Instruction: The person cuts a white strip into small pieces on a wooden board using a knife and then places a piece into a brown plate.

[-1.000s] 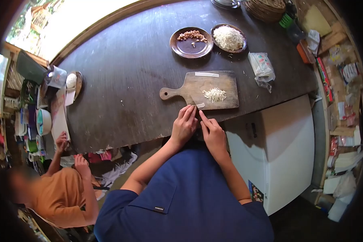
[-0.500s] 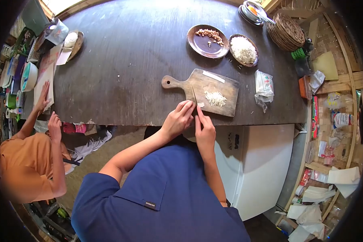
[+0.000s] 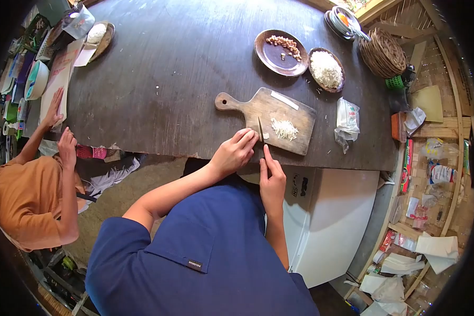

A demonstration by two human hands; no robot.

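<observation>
My right hand (image 3: 272,174) is wrapped round the handle of a knife (image 3: 260,129), its index finger stretched along the back of the blade. The blade points away from me over a wooden cutting board (image 3: 253,109). My left hand (image 3: 238,148) is at the board's near left edge, fingers bent together over a small pale piece that they mostly hide. A thin pale slice (image 3: 266,136) lies just right of the blade. Farther right on the board is a pile of white shreds (image 3: 284,129), and a white strip (image 3: 285,100) lies along its far edge.
Beyond the board stand a brown plate with chopped brown bits (image 3: 270,58) and a bowl of white shreds (image 3: 326,69). A plastic packet (image 3: 347,118) lies to the right. A woven basket (image 3: 383,52) is at the far right. Another person (image 3: 34,203) sits at the left, one hand on the table.
The view has shifted slightly, so the board and plates appear farther right. The knife and my right hand have moved a little away from my left fingertips.
</observation>
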